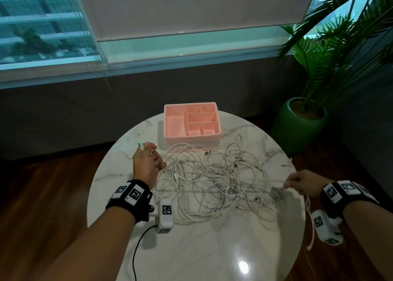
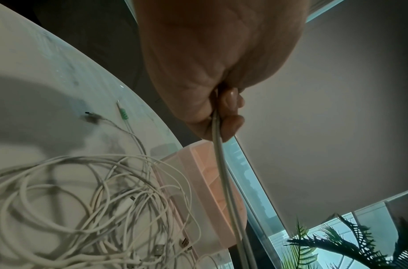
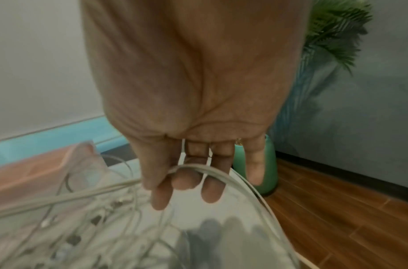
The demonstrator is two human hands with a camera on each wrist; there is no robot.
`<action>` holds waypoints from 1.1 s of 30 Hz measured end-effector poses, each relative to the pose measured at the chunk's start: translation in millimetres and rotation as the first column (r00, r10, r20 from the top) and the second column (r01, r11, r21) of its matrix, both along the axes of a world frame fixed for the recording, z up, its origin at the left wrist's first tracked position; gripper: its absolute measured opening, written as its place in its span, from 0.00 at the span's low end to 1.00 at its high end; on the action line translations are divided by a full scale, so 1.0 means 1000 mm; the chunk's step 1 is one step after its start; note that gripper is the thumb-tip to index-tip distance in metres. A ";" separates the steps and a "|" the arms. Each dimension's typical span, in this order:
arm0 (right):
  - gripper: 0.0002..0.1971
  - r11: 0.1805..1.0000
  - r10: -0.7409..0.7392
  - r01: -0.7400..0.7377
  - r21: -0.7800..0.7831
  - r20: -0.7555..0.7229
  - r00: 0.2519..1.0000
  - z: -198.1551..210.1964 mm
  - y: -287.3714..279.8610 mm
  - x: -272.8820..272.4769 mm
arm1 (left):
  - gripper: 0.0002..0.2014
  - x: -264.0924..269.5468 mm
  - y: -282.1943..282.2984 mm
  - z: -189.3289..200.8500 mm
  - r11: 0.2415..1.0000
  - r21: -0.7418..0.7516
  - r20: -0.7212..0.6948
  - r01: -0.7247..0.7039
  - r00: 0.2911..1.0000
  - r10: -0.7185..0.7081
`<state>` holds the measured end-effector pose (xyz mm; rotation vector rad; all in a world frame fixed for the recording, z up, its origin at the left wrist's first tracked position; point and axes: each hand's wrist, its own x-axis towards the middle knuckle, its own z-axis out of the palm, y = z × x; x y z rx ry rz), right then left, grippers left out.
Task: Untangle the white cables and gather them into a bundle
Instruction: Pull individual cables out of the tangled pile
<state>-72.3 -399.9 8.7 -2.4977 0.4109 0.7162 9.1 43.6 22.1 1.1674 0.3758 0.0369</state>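
Note:
A tangle of white cables (image 1: 214,180) lies spread over the round marble table (image 1: 195,249), in front of a pink organiser. My left hand (image 1: 146,163) hovers at the tangle's left edge and grips a doubled white cable (image 2: 223,169), its connector end sticking out above the fist. My right hand (image 1: 302,183) is at the table's right edge, its thumb and fingers curled round the same stretched white cable (image 3: 205,170), which runs taut between both hands above the pile. A loose end hangs down from the right hand past the table edge.
A pink compartment box (image 1: 191,121) stands at the table's far side, touching the cables. A green-tipped plug (image 2: 123,114) lies on the left of the table. A potted palm in a green pot (image 1: 297,123) stands on the wooden floor at the right.

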 end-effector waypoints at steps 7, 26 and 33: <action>0.09 0.962 -0.096 0.086 -0.260 -0.025 0.995 -0.028 -0.030 -0.019 | 0.14 0.006 0.003 -0.001 1.000 0.021 0.029 -0.022 0.999 0.021; 0.17 0.914 -0.078 0.074 -0.399 0.006 0.997 -0.062 -0.012 -0.005 | 0.17 -0.003 -0.015 -0.003 0.999 0.008 0.054 0.042 0.998 -0.042; 0.19 0.961 -0.007 0.037 -0.275 0.109 0.994 -0.026 0.026 0.056 | 0.17 0.000 -0.024 -0.007 0.998 0.032 0.069 0.061 0.996 -0.063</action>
